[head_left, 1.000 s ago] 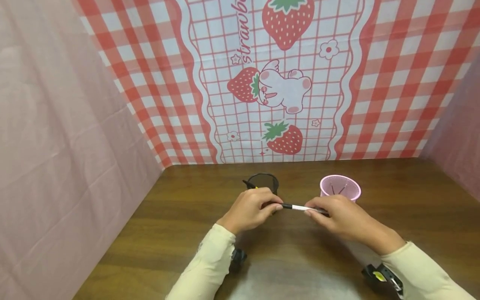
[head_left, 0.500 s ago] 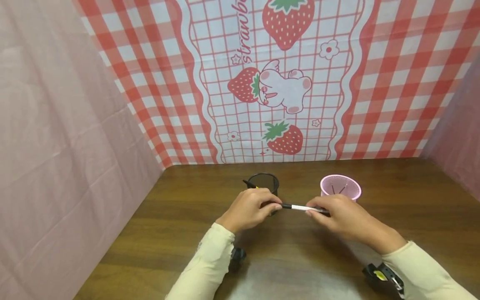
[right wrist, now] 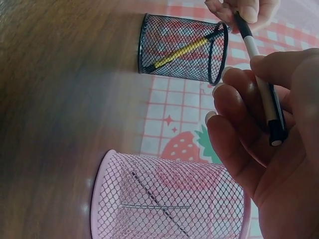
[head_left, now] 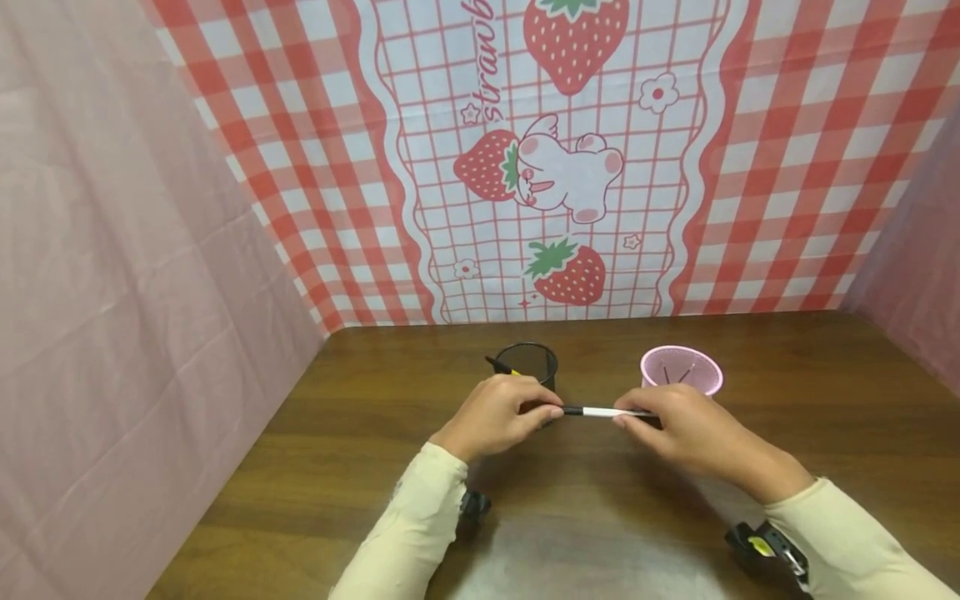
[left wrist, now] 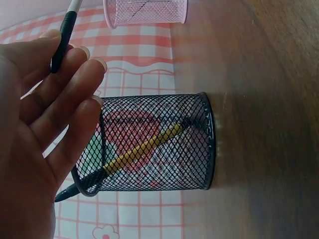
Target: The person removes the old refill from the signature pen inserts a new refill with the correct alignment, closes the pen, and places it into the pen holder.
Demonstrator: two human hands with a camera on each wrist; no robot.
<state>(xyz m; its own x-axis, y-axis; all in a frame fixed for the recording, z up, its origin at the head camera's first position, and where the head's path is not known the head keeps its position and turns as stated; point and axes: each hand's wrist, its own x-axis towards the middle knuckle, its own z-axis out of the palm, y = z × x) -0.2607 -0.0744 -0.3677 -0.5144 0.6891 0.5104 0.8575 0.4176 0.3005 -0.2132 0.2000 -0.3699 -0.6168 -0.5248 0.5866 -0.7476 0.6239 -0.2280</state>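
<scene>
A white pen with black ends is held almost level between both hands over the table. My left hand pinches its black end between thumb and fingers, in front of the black mesh pen holder. A yellow-and-black pen leans inside that holder, its dark end poking out past the rim. At the other end, my right hand holds the white pen between thumb and fingers; in the right wrist view its black-capped end shows near the palm. Just behind the right hand stands the pink mesh pen holder.
Two thin dark sticks cross inside the pink holder. The brown wooden table meets a red-and-white strawberry cloth at the back. Pale pink curtains hang at both sides.
Both hands keep their grip and stay nearly in place. The pen lies slightly more level than before, and the head view has tilted a little.
</scene>
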